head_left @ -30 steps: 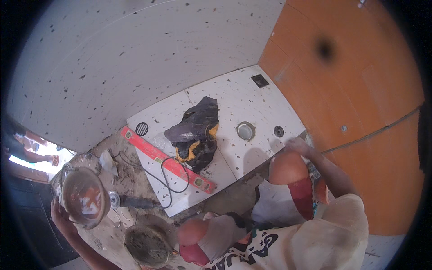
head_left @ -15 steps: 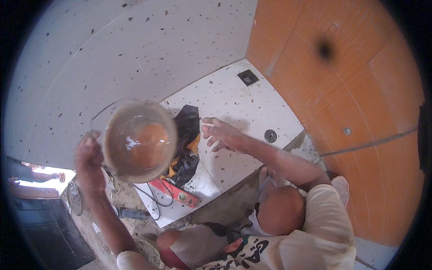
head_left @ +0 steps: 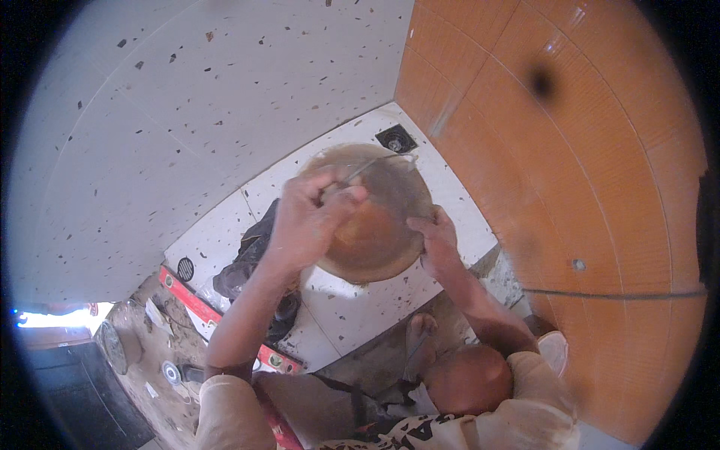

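Note:
A round bucket (head_left: pixel 367 274) with cloudy brownish water in it is over the white floor tiles in front of me; whether it rests on them I cannot tell. My left hand (head_left: pixel 319 214) is above its left side, closed round the thin wire handle (head_left: pixel 371 166) and slightly blurred. At the right side of the rim is my right hand (head_left: pixel 437 236), gripping the edge with the thumb on top. Beside the bucket on the left lies a dark crumpled bag or cloth (head_left: pixel 259 247), partly covered by my left forearm.
A red spirit level (head_left: pixel 187 296) lies along the tiles' left edge, passing under my left arm. A square floor drain (head_left: pixel 395 139) is in the far corner, a round drain cover (head_left: pixel 185 268) at the left. Orange tiled wall (head_left: pixel 555 172) rises on the right, speckled pale wall (head_left: pixel 172 120) on the left.
The bucket has moved right, from the left wall side to the middle of the tiles. My right hand, empty before, now holds its rim. More of the spirit level shows.

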A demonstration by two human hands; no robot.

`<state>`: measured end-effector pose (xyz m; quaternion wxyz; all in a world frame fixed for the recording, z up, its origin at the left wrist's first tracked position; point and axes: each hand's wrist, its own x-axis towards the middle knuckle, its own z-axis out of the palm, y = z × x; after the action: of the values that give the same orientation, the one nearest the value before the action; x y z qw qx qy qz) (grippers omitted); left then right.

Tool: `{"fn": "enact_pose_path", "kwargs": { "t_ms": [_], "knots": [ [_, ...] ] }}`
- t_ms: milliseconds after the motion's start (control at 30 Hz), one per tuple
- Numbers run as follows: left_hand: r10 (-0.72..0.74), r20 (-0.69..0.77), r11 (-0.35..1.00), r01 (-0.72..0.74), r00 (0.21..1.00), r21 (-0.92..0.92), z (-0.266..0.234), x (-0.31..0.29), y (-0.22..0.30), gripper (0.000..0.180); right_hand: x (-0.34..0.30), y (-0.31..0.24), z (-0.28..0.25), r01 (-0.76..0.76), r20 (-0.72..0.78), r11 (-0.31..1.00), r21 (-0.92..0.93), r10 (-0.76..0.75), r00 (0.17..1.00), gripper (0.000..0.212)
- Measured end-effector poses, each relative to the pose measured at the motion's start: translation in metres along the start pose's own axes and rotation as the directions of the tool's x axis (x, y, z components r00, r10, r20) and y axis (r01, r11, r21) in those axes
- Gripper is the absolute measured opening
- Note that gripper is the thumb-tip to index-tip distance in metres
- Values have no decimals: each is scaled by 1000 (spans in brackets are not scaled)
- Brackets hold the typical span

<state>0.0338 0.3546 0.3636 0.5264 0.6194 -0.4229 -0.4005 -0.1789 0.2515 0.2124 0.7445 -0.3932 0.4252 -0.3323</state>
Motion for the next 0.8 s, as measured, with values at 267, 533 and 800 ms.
{"fn": "enact_pose_path", "kwargs": {
  "t_ms": [267,533,800],
  "knots": [
    [317,-38,929,-303,948,213,81,71,-24,31,38,-24,-63,71,-45,980,184,-64,997,42],
    [302,-10,939,-296,953,174,131,125,-39,26,72,-49,-98,137,-179,980,143,-110,978,49],
    [486,-90,868,-468,869,166,148,157,-64,19,94,-60,-115,111,-79,994,3,-110,991,45]
  ]
}}
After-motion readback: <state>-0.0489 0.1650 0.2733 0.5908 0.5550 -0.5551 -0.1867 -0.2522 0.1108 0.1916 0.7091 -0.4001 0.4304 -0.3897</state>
